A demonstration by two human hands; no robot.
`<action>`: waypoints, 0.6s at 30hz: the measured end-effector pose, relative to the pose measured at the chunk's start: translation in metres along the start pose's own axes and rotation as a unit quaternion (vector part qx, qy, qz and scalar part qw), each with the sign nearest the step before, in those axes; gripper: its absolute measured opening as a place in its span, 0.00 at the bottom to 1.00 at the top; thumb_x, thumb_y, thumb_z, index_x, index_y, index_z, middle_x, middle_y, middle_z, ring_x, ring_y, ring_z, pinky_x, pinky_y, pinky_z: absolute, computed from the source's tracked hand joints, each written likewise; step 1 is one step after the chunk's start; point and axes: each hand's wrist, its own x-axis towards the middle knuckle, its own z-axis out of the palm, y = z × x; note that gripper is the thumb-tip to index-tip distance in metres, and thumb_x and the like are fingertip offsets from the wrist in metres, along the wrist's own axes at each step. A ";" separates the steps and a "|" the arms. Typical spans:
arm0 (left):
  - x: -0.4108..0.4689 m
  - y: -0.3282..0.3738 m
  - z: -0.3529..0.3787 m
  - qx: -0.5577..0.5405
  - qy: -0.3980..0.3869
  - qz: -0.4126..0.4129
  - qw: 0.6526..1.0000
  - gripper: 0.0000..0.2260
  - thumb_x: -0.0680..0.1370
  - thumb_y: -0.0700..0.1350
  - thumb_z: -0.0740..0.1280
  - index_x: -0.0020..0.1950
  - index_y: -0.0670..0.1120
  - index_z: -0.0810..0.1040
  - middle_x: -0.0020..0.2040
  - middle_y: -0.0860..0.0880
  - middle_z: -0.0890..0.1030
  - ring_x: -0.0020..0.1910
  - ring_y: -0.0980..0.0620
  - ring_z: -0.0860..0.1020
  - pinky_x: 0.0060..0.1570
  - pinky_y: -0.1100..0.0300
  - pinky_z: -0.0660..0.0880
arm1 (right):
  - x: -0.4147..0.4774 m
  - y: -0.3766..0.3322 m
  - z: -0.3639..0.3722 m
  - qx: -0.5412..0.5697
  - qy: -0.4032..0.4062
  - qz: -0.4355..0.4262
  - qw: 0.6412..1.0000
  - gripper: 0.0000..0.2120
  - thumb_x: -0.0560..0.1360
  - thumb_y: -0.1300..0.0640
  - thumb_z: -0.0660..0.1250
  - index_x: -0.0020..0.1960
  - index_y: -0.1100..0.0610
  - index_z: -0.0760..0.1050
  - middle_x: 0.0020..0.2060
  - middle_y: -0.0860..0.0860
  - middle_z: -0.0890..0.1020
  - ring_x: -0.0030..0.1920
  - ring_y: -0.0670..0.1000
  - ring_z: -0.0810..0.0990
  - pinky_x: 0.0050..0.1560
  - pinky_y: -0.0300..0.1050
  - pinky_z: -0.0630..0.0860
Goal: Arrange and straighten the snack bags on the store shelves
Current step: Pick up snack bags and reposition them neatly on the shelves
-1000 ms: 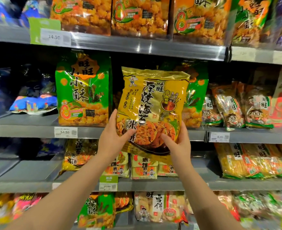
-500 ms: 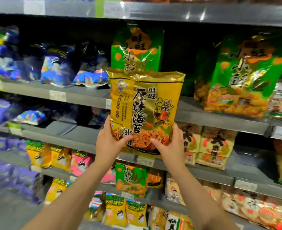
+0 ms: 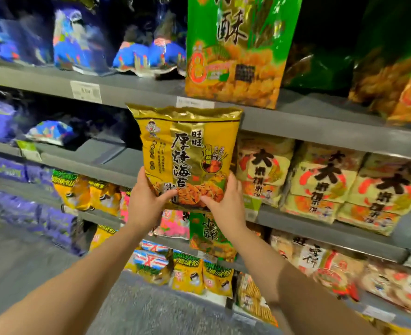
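Observation:
I hold a yellow-gold snack bag (image 3: 187,151) upright in the air in front of the grey shelves. My left hand (image 3: 146,201) grips its lower left corner, thumb across the front. My right hand (image 3: 226,204) grips the lower right corner the same way. The bag hangs in front of a shelf edge (image 3: 320,128), left of a row of pale cracker bags (image 3: 325,184). Behind and above it stands a tall green bag (image 3: 236,49) on the upper shelf.
Blue bags (image 3: 146,54) lie slumped on the upper shelf at left. A bare stretch of shelf (image 3: 110,155) sits left of the held bag. Lower shelves hold small yellow bags (image 3: 91,192), a pink bag (image 3: 173,226) and white cracker packs (image 3: 320,257). Grey floor (image 3: 18,262) lies lower left.
My view has swung left and closer to the shelves. Both hands keep the same grip on the yellow bag, which now sits lower against the shelving, beside the pale cracker bags.

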 end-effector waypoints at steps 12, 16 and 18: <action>0.055 -0.008 0.046 -0.037 0.022 0.001 0.999 0.33 0.67 0.49 0.76 0.65 0.47 0.64 0.59 0.50 0.71 0.59 0.54 0.69 0.53 0.62 0.66 | 0.047 0.002 0.026 -0.023 0.079 0.054 0.995 0.40 0.74 0.51 0.68 0.75 0.60 0.47 0.73 0.54 0.61 0.68 0.54 0.67 0.57 0.37 0.66; 0.050 -0.011 0.052 -0.016 0.027 0.024 0.999 0.35 0.66 0.50 0.76 0.68 0.46 0.63 0.61 0.45 0.69 0.59 0.57 0.62 0.51 0.69 0.60 | 0.041 0.008 0.030 -0.019 0.099 0.064 0.993 0.38 0.75 0.50 0.65 0.75 0.62 0.47 0.73 0.57 0.60 0.71 0.55 0.63 0.64 0.39 0.63; 0.046 -0.009 0.056 -0.025 0.034 0.021 0.999 0.36 0.66 0.51 0.76 0.69 0.48 0.63 0.61 0.48 0.71 0.60 0.55 0.65 0.52 0.67 0.62 | 0.036 0.006 0.032 -0.025 0.109 0.077 0.991 0.39 0.76 0.49 0.64 0.75 0.63 0.46 0.74 0.57 0.58 0.73 0.55 0.59 0.70 0.45 0.59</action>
